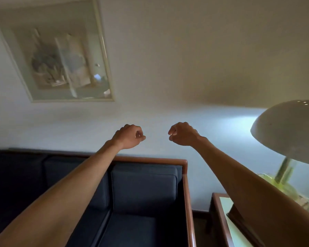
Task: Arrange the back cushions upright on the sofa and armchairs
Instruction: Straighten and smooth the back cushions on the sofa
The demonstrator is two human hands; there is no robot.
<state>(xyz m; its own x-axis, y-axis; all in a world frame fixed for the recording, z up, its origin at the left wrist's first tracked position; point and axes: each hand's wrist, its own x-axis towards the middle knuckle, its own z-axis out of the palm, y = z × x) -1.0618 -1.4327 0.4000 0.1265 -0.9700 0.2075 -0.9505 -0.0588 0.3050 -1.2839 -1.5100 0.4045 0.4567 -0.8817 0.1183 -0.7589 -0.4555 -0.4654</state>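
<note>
A dark blue sofa with a wooden frame [185, 175] fills the lower left. Its rightmost back cushion [144, 189] stands upright against the backrest, and another back cushion [64, 168] to its left also stands upright, partly hidden by my left forearm. The seat cushion [128, 230] lies flat below. My left hand [129, 136] and my right hand [183, 134] are raised in front of the wall above the sofa back, both curled into loose fists with nothing in them. They are a short gap apart and touch no cushion.
A lit table lamp with a wide domed shade [289, 134] stands at the right on a wooden side table [219, 218] beside the sofa's right arm. A framed picture [61, 56] hangs on the wall at upper left.
</note>
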